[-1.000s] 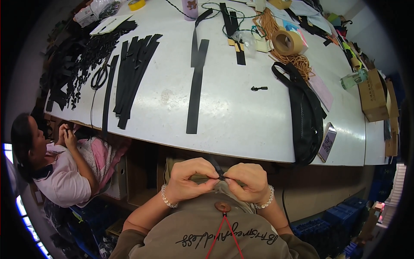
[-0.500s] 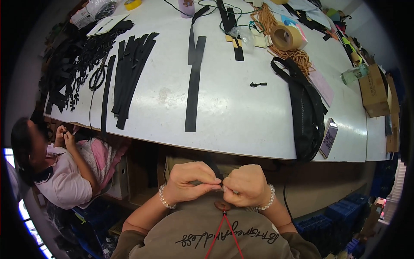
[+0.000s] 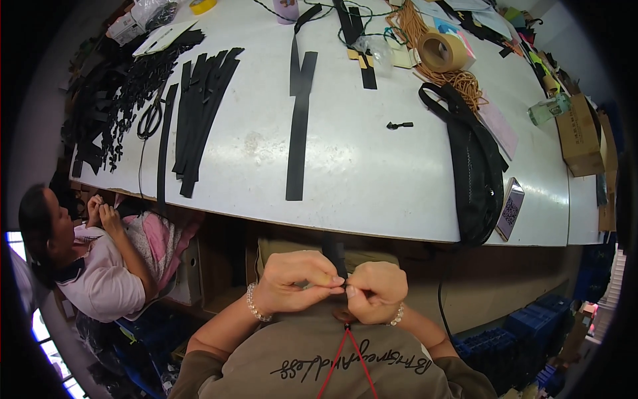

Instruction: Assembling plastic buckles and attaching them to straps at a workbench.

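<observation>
A black strip [image 3: 334,251], like a length of zipper tape, hangs at the table's near edge above my lap. Its upper end is pinched between the thumb and forefinger of my left hand [image 3: 297,280]. My right hand [image 3: 377,290] is closed at the same spot, its thumb and curled fingers touching the strip's end. The fingertips hide what is between them. Beyond my hands, a long black strip [image 3: 297,149] lies on the white table, overlapping another at its far end. A small black zipper pull [image 3: 400,125] rests farther right.
At left lie a bundle of black strips [image 3: 203,120], scissors [image 3: 151,121] and a black heap [image 3: 109,100]. A black bag [image 3: 473,179], a phone [image 3: 510,209], tape roll [image 3: 442,52] and bottle [image 3: 549,110] are at right. A co-worker [image 3: 100,279] sits at left.
My right hand has turned slightly, its thumb now meeting my left fingertips. More of the hanging strip shows. The co-worker's head has turned a little. The table items have stayed put.
</observation>
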{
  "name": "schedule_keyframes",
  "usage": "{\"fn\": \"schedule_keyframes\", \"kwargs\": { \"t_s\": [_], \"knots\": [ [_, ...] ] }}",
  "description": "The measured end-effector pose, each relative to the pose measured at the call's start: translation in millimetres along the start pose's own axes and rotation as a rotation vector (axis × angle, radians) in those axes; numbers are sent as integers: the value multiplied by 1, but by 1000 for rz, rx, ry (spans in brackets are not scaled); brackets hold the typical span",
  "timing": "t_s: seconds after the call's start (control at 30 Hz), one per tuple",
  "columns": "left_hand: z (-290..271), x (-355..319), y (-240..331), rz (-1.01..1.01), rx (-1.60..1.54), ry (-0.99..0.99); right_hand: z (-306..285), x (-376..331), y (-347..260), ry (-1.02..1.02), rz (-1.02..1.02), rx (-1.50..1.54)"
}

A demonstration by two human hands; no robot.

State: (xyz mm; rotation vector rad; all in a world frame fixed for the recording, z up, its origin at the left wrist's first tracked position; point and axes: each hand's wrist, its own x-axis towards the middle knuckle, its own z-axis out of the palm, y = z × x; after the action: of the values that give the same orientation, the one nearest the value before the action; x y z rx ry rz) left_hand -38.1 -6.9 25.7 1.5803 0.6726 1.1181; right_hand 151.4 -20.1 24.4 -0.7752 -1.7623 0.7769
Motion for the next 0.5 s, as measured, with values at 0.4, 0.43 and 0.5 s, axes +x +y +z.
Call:
{"fn": "schedule_keyframes", "kwargs": {
  "t_s": [0.4, 0.43, 0.5],
  "knots": [
    [4, -4, 3, -97, 140, 63, -22, 18, -5, -279, 85, -110],
    [4, -4, 2, -55, 181, 58, -23, 19, -6, -277, 88, -110],
    [4, -6, 2, -16, 222, 50, -23, 20, -6, -331, 25, -192]
  ]
}}
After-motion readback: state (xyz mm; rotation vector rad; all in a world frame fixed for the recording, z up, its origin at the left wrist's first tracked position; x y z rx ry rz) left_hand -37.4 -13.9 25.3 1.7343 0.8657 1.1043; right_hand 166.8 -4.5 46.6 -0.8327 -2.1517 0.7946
